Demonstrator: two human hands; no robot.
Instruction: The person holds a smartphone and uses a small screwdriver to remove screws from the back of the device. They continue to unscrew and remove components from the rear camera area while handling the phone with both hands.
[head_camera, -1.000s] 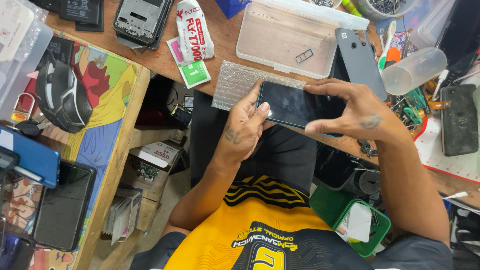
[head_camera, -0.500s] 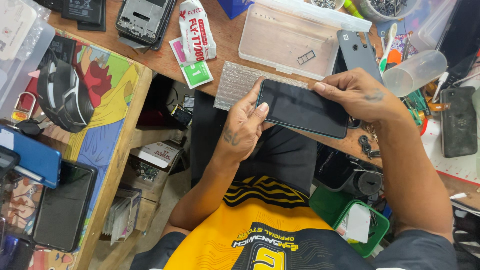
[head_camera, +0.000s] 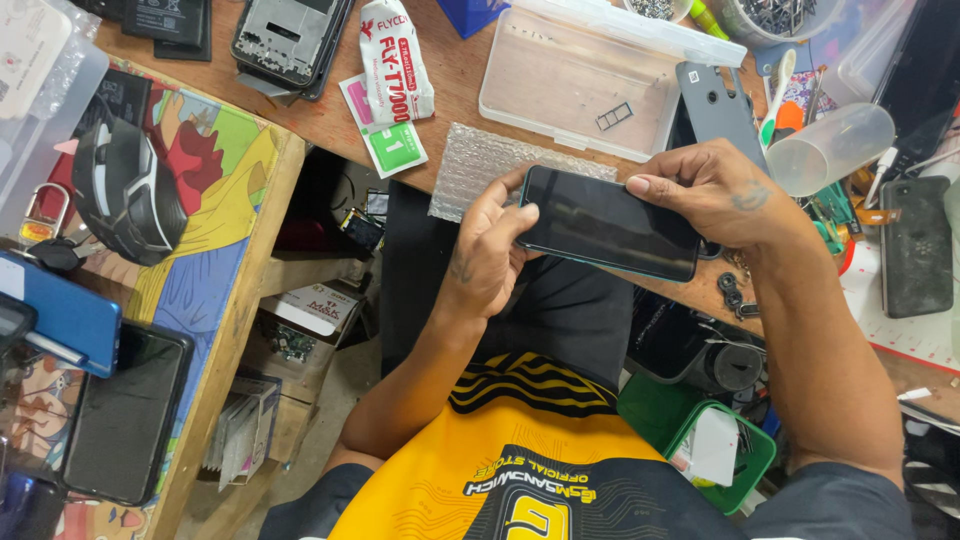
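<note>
I hold a black smartphone with a dark screen in both hands, above my lap at the edge of the wooden workbench. My left hand grips its left end, thumb on the glass. My right hand covers the right end from above, index finger along the top edge. A piece of bubble wrap lies on the bench just beyond the phone. A grey phone back cover lies behind my right hand.
A clear plastic box holds a small tray part. A glue tube, a phone frame, a plastic cup, and another phone lie on the bench. The left side table carries a padlock, phones and a dark sports-shoe-like object.
The phone has shifted slightly down and right, away from the bubble wrap. My right hand slid from the phone's underside to lie over its right end.
</note>
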